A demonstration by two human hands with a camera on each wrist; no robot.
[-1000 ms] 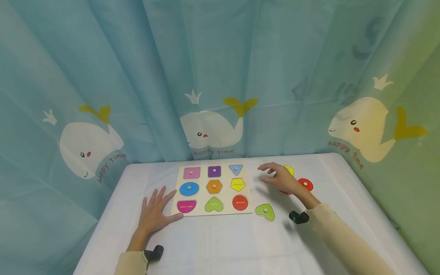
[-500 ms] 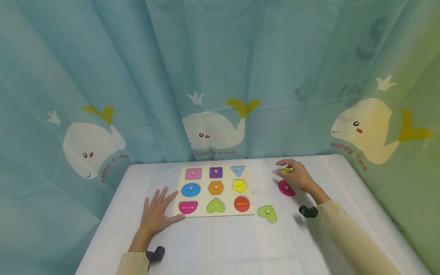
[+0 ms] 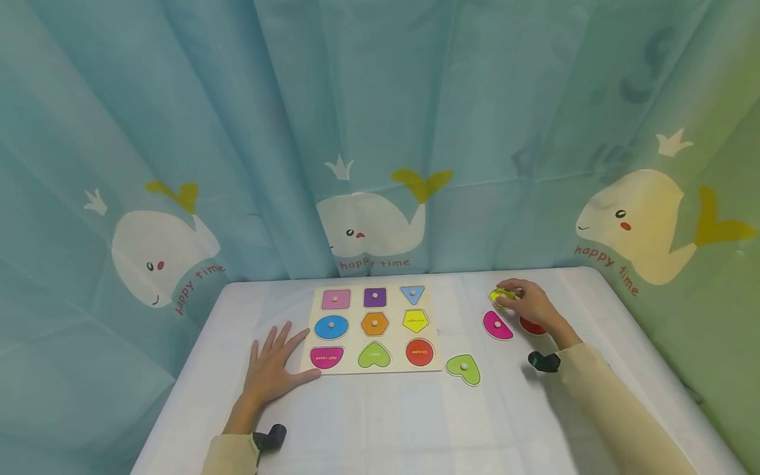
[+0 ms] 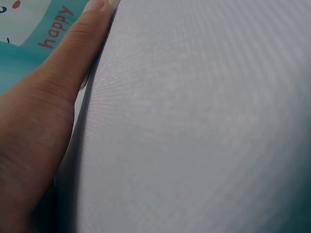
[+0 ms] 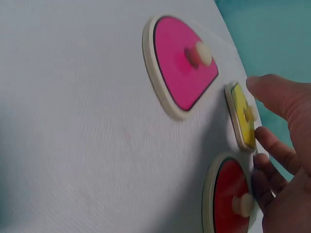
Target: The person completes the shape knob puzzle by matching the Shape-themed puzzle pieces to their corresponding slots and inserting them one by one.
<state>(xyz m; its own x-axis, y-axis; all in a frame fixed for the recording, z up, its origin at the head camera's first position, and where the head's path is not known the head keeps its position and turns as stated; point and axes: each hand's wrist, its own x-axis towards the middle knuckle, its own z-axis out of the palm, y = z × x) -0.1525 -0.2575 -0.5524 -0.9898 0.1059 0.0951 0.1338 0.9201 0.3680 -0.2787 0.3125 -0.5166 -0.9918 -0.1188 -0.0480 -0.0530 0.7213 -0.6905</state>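
Observation:
My right hand hovers over the yellow pentagon piece, its thumb and fingers bent and spread around the knob. In the right wrist view the knob of the pentagon shows, with the thumb and fingertips apart from it. Beneath the hand lies a red circle piece, partly covered in the head view. A magenta half-round piece lies beside them. My left hand lies flat with spread fingers, thumb and index finger at the left edge of the puzzle board.
Knobbed pieces fill several board slots; the yellow pentagon, half round, heart and circle slots show printed words. A green heart piece lies off the board's near right corner. A whale-print curtain hangs behind the white table.
My right hand has moved right, from beside the board to the yellow pentagon, uncovering the magenta half-round piece. The left hand has stayed at the board's edge. The head view has shifted slightly.

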